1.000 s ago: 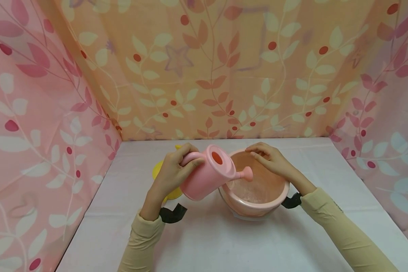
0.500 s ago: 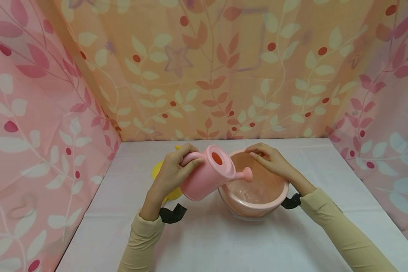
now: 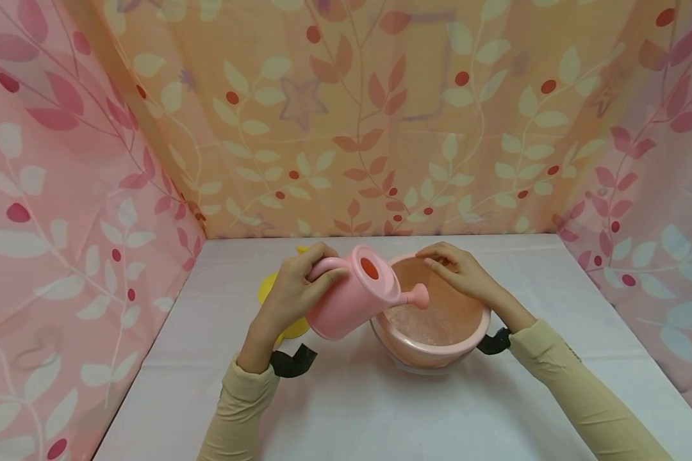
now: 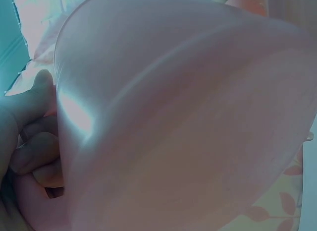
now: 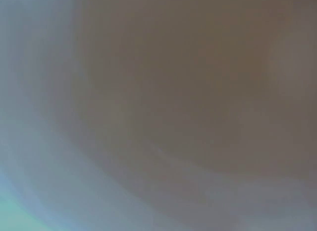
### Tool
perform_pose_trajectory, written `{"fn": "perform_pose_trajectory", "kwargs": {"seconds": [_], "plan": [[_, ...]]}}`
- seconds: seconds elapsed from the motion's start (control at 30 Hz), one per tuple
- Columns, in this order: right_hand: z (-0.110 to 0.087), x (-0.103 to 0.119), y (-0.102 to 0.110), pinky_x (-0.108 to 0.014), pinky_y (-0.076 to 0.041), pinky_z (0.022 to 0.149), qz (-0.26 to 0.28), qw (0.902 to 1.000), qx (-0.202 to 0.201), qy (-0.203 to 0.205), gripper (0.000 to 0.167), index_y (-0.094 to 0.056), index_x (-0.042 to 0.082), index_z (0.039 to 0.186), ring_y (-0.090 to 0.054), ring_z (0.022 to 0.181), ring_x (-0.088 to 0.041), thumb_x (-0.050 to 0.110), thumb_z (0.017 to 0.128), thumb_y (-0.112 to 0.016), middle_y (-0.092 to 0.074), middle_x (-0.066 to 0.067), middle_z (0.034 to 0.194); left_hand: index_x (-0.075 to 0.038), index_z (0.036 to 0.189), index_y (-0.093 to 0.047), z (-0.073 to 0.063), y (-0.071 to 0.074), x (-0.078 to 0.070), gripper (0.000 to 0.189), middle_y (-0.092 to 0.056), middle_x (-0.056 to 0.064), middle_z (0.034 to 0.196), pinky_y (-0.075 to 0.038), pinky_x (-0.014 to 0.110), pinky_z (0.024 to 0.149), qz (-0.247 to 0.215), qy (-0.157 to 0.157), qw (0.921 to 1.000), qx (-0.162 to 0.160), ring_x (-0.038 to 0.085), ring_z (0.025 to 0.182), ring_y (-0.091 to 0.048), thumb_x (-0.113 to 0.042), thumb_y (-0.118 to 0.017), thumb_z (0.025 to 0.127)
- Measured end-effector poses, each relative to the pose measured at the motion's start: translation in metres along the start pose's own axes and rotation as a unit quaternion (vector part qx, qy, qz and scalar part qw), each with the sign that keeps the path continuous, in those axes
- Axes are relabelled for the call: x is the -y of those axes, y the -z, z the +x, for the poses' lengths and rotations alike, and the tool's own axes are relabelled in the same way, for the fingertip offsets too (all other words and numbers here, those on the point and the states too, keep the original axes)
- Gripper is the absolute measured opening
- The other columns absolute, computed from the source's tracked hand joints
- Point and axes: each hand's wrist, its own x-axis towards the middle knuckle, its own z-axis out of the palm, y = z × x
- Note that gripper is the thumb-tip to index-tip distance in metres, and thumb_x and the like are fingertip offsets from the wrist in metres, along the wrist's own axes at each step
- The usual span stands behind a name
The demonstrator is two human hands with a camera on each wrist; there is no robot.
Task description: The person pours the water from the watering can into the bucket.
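Observation:
In the head view my left hand (image 3: 294, 288) grips the handle of a pink watering can (image 3: 346, 301). The can is tilted, with its sprinkler head (image 3: 419, 296) over a wide peach-pink flowerpot (image 3: 432, 358). Shimmering water (image 3: 423, 323) lies inside the pot. My right hand (image 3: 461, 272) holds the pot's far right rim, its fingers bent over the edge and the thumb on the inner side. Up close in the left wrist view, the can's body (image 4: 163, 112) fills most of the picture, with curled fingers (image 4: 37, 151) at the handle. The right wrist view is a blur.
A yellow object (image 3: 296, 328) lies on the white-covered table (image 3: 346, 410), partly hidden behind my left hand and the can. Leaf-patterned curtains (image 3: 357, 121) enclose the table at the back and on both sides.
Both hands, the watering can and the pot hold almost the same positions. The ripples and glints on the water inside the pot have shifted.

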Motion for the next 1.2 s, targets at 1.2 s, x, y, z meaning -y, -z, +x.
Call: {"fn": "perform_pose_trajectory", "kwargs": {"seconds": [1.2], "plan": [[0.0,-0.001,0.0,-0.024,-0.045,0.08,-0.001,1.0,0.008,-0.004,0.027,-0.058,0.005,0.119,-0.053,0.095,-0.018,0.015,0.094,-0.055,-0.059,-0.011,0.115,-0.018,0.094,-0.058,0.004,-0.007,0.031,0.017,-0.06,-0.007,0.077,-0.05,0.026,0.064,0.013,-0.032,0.9994,0.007,0.006,0.069,-0.055,-0.028,-0.068,0.084]]}}
